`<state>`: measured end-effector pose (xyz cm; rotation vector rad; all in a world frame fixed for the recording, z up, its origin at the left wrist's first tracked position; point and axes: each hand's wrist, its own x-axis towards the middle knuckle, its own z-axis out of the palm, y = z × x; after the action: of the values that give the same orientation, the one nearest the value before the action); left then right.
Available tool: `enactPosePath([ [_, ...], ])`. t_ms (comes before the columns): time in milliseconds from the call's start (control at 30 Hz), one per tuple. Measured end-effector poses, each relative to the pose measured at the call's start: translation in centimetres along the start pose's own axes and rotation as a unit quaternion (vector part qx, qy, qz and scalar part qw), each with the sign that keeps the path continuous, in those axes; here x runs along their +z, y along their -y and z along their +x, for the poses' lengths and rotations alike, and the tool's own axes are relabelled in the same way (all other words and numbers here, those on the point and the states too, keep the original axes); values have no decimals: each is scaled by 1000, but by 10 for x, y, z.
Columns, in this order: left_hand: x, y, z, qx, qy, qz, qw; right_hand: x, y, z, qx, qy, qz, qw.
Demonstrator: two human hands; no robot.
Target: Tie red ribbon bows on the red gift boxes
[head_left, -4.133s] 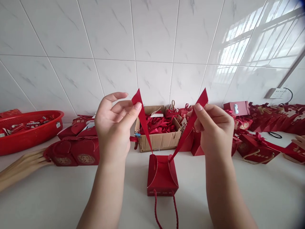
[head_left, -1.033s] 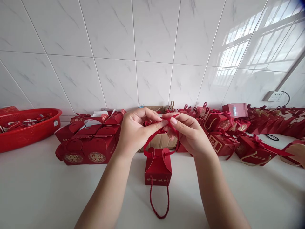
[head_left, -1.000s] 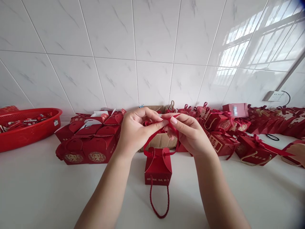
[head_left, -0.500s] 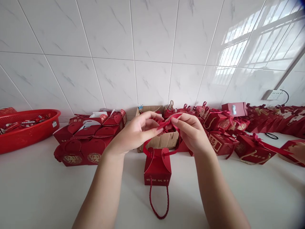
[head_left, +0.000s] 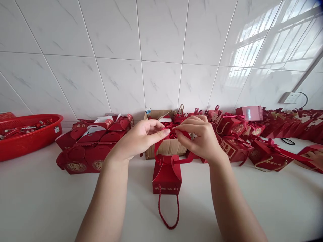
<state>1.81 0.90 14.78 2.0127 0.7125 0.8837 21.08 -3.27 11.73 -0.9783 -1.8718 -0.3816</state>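
A small red gift box with a twisted red rope handle stands upright on the white table in front of me. Red ribbon runs through holes in its top flaps and rises to my hands. Thumb and fingers of my left hand pinch the ribbon above the box. My right hand pinches it close by, the two sets of fingertips almost meeting. The exact fold of ribbon between them is partly hidden by the fingers.
Behind my hands is a cardboard box. Several red gift boxes stand at left beside a red plastic basin; more boxes with bows fill the right. Another person's hand holds a ribbon at the far right.
My right hand has turned, its fingers now pointing left toward my left fingertips. Both hands stay on the ribbon, and the box remains in place.
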Motion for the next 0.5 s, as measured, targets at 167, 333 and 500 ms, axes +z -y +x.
enactPosePath([
  [167,0,-4,-1,24,28,18,999,0,-1,0,-2,-11,-12,1000],
  [333,0,-6,-4,41,16,43,998,-1,-4,1,14,-2,48,999],
  [500,-4,-3,-8,75,-49,122,988,0,-5,2,85,-17,175,981],
])
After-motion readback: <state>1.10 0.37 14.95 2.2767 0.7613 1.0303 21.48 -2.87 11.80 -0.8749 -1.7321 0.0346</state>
